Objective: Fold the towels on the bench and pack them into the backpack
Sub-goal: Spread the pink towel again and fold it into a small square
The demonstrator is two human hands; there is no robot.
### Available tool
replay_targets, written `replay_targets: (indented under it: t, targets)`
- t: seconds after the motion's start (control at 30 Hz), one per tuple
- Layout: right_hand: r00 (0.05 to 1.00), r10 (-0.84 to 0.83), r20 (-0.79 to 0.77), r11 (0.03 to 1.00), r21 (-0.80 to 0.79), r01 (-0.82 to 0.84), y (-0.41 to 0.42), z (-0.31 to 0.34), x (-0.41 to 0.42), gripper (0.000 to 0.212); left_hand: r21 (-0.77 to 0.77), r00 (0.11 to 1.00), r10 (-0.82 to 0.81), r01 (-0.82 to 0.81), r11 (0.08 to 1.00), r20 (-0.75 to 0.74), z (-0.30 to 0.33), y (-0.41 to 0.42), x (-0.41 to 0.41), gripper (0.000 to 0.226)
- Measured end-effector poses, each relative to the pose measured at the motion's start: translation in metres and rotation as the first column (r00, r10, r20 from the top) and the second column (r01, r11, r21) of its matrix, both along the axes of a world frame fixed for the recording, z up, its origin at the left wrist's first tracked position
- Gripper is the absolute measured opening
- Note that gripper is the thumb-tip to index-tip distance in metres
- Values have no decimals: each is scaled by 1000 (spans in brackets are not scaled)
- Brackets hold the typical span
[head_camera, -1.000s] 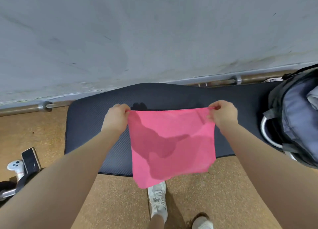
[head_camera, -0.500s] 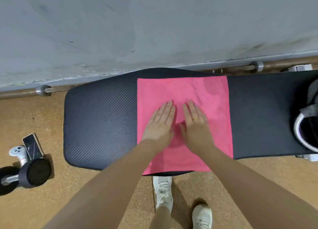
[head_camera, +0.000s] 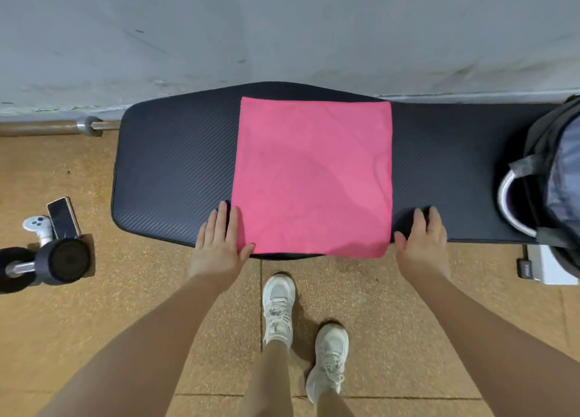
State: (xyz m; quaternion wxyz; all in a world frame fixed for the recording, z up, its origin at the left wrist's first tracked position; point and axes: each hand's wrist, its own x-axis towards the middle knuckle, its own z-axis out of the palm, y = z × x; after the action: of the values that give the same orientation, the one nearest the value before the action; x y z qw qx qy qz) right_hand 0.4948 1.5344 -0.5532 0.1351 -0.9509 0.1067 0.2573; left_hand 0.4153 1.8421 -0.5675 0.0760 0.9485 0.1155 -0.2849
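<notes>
- Head view: a pink towel [head_camera: 314, 178] lies spread flat across the middle of the dark padded bench [head_camera: 175, 172], its near edge hanging slightly over the bench's front rim
- Left hand [head_camera: 219, 244] lies flat with fingers straight and together on the bench just beside the towel's near left corner, thumb touching the towel's edge
- Right hand [head_camera: 422, 244] rests flat, fingers straight, just beside the near right corner, thumb at the towel's edge
- A grey backpack [head_camera: 555, 181] stands on the right end of the bench, well apart from the towel
- On the floor left of the bench: a dumbbell [head_camera: 47, 264], a phone [head_camera: 63, 218] leaning beside a white controller [head_camera: 37, 225], and a steel bar [head_camera: 84, 125] along the wall
- Two white sneakers [head_camera: 279, 310] stand on the tan floor before the bench
- No legible writing or brand marks
</notes>
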Motion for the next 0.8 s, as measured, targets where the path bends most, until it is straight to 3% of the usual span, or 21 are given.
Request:
replay_targets:
  t: [0.07, 0.13, 0.23, 0.3, 0.53, 0.63, 0.77, 0.8]
  targets:
    - [989, -136, 51, 987, 95, 130, -1, 8, -8, 47, -46, 982, 178, -176, 983, 56, 10, -18, -6, 71]
    - [957, -288, -32, 936, 202, 288, 5, 14, -13, 41, -97, 922, 375, -366, 925, 99, 15, -32, -8, 63]
    - [800, -532, -278, 727, 335, 600, 24, 12, -17, 37, -111, 824, 548, -537, 836, 144, 14, -44, -5, 51]
    - [690, -643, -333, 584, 369, 723, 32, 0, -20, 33, -160, 741, 652, -633, 758, 161, 10, -46, -2, 46]
    - [421, -774, -472, 171, 485, 858, 36, -8, -33, 21, -417, 415, 910, -827, 378, 1, 4, -43, 2, 30]
    - [428, -786, -447, 179, 498, 849, 34, -6, -32, 21, -438, 364, 919, -858, 267, -153, 10, -39, -1, 26]
    - [465, -781, -416, 210, 526, 824, 30, 9, -36, 13, -547, 148, 893, -828, -123, -424, 29, -31, -9, 37]
    - [473, -773, -424, 207, 536, 818, 28, 15, -38, 9, -566, 145, 882, -810, -155, -449, 36, -31, -12, 37]
